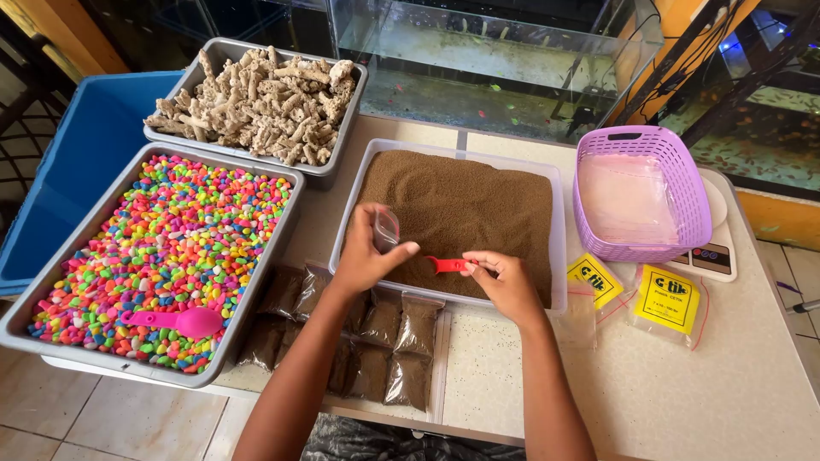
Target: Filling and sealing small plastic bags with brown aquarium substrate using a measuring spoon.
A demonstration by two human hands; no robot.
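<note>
Two bare forearms are coming up from the bottom edge of the view, and no sleeve is covering either of them. The left hand (366,254) is wearing no glove, ring or bracelet. The right hand (506,282) is also wearing nothing, and its wrist is carrying no watch. The fingernails are looking short and unpainted.

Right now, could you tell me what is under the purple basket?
The purple basket sits on a white scale, whose front edge and right side show beyond it. The rest of the scale is covered. Clear bags lie inside the basket.
</note>
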